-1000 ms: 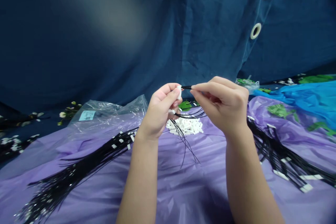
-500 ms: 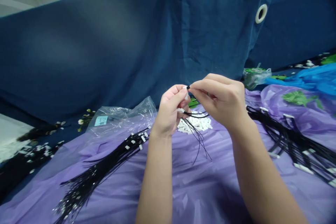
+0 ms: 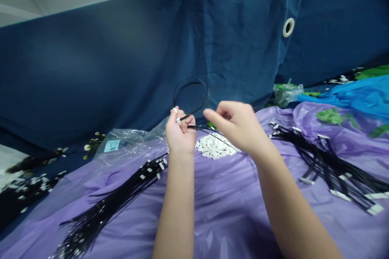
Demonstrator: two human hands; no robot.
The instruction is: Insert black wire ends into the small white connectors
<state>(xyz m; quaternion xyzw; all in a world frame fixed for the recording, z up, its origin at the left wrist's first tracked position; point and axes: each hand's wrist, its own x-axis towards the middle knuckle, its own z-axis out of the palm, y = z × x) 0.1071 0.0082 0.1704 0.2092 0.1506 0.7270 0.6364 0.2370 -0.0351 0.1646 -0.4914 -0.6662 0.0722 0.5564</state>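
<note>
My left hand is closed on a black cable with small white connectors. Above it, the black cable bends into a round loop against the blue cloth. More thin black wires run from my left fingers toward the right and pass under my right hand. That hand is curled, its thumb pointing left, apart from my left hand; what its fingers hold, if anything, is hidden. Behind the wires lies a pile of white connectors on the purple sheet.
A bundle of black wires lies at left and black cables with white connectors at right. A clear plastic bag is behind the left bundle. Blue plastic lies at far right. A dark blue curtain hangs behind.
My hands have drawn apart, and my right hand has left the connector at my left fingertips. The cable loop now stands up above my left hand. The hanging wires now stretch rightward.
</note>
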